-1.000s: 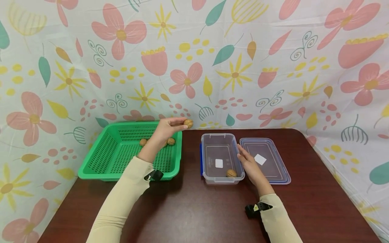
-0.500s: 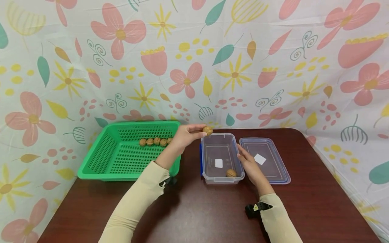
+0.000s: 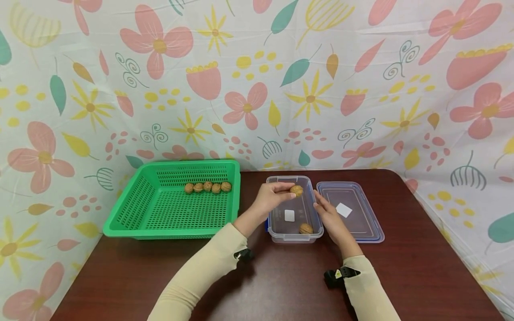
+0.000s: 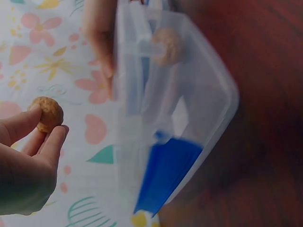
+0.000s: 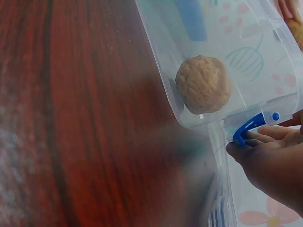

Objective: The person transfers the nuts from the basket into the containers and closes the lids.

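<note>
My left hand (image 3: 270, 198) pinches a walnut (image 3: 296, 191) between thumb and fingertips, over the far part of a clear plastic box (image 3: 295, 237). In the left wrist view that walnut (image 4: 48, 114) sits at the fingertips, beside the box wall (image 4: 213, 80) with its blue latch (image 4: 168, 175). Another walnut (image 3: 305, 228) lies in the box's near right corner, and it shows through the wall in the right wrist view. My right hand (image 3: 331, 218) rests along the box's right side with fingers fairly straight, close to a blue latch (image 5: 255, 126).
Left of the box stands a green basket (image 3: 132, 232) with several walnuts (image 3: 207, 186) in a row near its far right. A clear lid (image 3: 361, 200) with a blue edge lies right of the box on the dark wooden table (image 3: 281, 285). A patterned cloth (image 3: 257, 89) hangs behind.
My left hand has carried the walnut rightward from above the green basket's right edge to the box, coming lower. My right hand has stayed by the box.
</note>
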### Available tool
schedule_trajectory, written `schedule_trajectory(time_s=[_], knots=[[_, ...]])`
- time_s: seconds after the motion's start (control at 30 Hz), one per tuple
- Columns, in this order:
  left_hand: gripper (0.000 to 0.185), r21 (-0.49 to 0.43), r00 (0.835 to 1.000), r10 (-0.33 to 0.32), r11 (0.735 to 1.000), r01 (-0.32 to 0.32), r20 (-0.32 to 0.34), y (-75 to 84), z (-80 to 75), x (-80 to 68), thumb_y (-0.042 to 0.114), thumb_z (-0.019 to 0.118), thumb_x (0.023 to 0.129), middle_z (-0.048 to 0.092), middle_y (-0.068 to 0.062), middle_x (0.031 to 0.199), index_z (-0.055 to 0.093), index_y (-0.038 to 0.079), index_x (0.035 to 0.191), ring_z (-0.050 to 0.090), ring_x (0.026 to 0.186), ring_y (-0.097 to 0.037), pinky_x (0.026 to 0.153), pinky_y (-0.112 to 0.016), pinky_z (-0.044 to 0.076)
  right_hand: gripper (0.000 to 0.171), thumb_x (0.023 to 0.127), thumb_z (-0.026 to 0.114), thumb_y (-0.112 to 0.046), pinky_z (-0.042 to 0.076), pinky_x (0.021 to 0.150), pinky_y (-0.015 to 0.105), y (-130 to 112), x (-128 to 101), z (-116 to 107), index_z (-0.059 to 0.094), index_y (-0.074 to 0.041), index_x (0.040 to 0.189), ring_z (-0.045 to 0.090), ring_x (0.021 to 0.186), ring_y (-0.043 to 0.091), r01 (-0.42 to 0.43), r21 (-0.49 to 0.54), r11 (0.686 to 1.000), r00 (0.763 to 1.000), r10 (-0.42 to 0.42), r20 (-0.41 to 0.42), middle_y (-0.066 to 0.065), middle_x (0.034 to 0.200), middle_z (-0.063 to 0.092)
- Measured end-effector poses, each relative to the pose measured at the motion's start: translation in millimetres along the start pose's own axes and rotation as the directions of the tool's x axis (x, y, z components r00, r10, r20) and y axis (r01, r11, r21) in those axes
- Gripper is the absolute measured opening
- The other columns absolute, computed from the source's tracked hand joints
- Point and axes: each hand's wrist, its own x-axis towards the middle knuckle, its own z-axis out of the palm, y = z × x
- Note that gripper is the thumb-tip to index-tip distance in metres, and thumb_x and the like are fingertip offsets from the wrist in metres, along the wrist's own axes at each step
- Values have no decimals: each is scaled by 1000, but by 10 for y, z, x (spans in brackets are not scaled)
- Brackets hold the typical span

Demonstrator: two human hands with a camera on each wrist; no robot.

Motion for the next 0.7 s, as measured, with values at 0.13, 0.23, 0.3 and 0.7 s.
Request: schedule_trajectory(time_s=[0.13, 0.23, 0.3, 0.7], knots=[[31, -25, 1000, -12, 1000, 12, -9, -111, 101, 28, 6, 75, 84, 71, -10, 108, 71, 3, 114, 68, 97, -18, 83, -28, 55, 53, 106, 33, -14, 12, 116, 54, -3, 0, 1, 14, -5, 155, 8, 145, 38, -4, -1, 1000, 1000, 4, 4, 20, 159, 10], [30, -52, 1000, -28, 998, 27, -11, -176, 152, 26, 5, 75, 84, 71, -11, 108, 71, 2, 113, 68, 98, -18, 84, -28, 55, 53, 106, 33, -12, 11, 116, 55, -32, -9, -2, 14, -5, 155, 8, 145, 39, -18, 0, 1000, 1000, 18, 12, 21, 159, 10], [29, -71, 999, -41, 997, 40, -11, -213, 180, 17, 4, 74, 84, 71, -11, 108, 71, 2, 113, 68, 98, -18, 86, -30, 55, 53, 106, 33, -13, 11, 115, 56, -31, -10, -3, 14, -5, 155, 8, 145, 40, -14, -5, 1000, 1000, 14, 15, 21, 159, 9], [27, -10, 999, -5, 1000, 5, -47, -504, 379, 63, -3, 74, 81, 71, -15, 102, 72, -4, 108, 70, 92, -20, 76, -25, 56, 52, 106, 33, -16, 11, 116, 55, 20, 10, -9, 16, -8, 155, 9, 145, 38, -11, -2, 1000, 1000, 11, -1, 18, 159, 11]])
